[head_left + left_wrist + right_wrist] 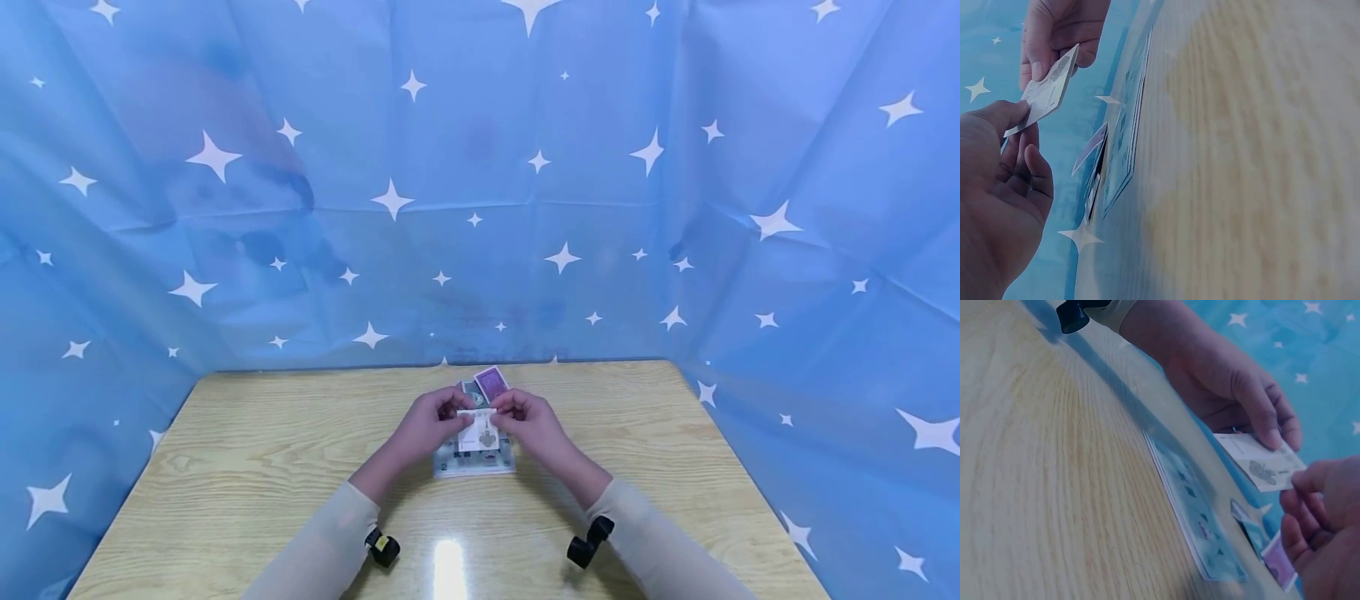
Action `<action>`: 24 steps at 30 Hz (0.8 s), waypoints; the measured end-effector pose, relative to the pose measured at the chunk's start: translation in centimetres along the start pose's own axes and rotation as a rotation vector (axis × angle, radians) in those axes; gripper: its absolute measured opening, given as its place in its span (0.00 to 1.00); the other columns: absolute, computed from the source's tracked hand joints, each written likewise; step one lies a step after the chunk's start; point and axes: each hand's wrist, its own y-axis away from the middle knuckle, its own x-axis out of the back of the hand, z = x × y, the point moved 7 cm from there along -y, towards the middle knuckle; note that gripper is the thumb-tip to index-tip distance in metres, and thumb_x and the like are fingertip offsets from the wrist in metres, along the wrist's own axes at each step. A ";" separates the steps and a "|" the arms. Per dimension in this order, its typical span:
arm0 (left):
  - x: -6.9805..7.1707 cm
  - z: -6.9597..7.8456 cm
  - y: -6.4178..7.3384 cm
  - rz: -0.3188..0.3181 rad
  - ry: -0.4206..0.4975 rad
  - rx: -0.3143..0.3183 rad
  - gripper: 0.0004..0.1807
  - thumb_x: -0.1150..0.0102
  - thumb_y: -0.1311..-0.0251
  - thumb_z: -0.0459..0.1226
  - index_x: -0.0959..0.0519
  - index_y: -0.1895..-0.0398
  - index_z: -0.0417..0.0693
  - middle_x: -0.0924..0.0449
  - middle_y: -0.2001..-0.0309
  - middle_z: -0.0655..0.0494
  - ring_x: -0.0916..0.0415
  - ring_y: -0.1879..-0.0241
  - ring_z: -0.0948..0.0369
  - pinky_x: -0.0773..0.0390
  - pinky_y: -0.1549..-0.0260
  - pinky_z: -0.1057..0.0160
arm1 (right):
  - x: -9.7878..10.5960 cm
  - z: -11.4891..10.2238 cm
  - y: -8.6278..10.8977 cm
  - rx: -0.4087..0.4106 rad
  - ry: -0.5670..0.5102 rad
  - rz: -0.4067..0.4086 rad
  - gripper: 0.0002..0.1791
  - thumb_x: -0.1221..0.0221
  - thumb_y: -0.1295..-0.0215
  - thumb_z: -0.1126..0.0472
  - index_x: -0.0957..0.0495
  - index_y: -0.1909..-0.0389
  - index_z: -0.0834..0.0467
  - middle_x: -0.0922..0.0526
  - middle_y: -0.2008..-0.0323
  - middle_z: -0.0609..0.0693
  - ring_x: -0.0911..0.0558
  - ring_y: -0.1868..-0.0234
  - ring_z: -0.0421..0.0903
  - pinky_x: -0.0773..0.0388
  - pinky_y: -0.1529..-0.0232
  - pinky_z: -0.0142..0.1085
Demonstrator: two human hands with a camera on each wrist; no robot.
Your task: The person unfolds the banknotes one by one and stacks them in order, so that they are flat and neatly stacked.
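Note:
A small whitish card (477, 433) with a grey printed figure is pinched by both hands above the table. My left hand (427, 427) grips one side with thumb and fingers; my right hand (536, 423) grips the other. In the right wrist view the card's printed face (1260, 464) is visible, tilted. Below it lies a flat, pale blue-green printed sheet or stack (474, 467), its layered edge showing in the left wrist view (1129, 144). A purple card (491, 382) and a dark green card (471, 388) overlap just beyond the hands.
The wooden table (285, 467) ends at a far edge close behind the cards. A blue curtain with white stars (480, 167) hangs behind and at both sides. Black wrist cameras sit on the left sleeve (322, 542) and the right sleeve (660, 542).

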 end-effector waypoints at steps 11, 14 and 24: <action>0.5 0.3 1.5 0.014 0.013 -0.002 0.07 0.29 0.28 0.32 0.12 0.52 0.52 0.20 0.67 0.56 0.26 0.67 0.60 0.24 0.68 0.65 | -1.1 -0.7 0.9 0.030 0.006 -0.032 0.06 0.31 0.26 0.70 0.14 0.52 0.61 0.14 0.62 0.52 0.19 0.63 0.46 0.20 0.62 0.32; 0.5 0.5 1.7 0.002 -0.003 -0.019 0.07 0.29 0.28 0.32 0.12 0.52 0.52 0.19 0.66 0.57 0.26 0.67 0.60 0.24 0.68 0.65 | -1.2 -0.7 1.0 0.034 0.006 -0.039 0.06 0.32 0.25 0.71 0.14 0.52 0.62 0.15 0.63 0.50 0.19 0.64 0.45 0.20 0.63 0.31; 0.5 0.3 1.7 -0.036 -0.051 -0.025 0.07 0.28 0.27 0.33 0.10 0.52 0.54 0.16 0.66 0.59 0.23 0.67 0.61 0.21 0.69 0.65 | -1.3 -0.9 1.2 0.059 0.030 -0.081 0.07 0.32 0.25 0.71 0.14 0.49 0.63 0.13 0.61 0.52 0.19 0.62 0.46 0.20 0.61 0.32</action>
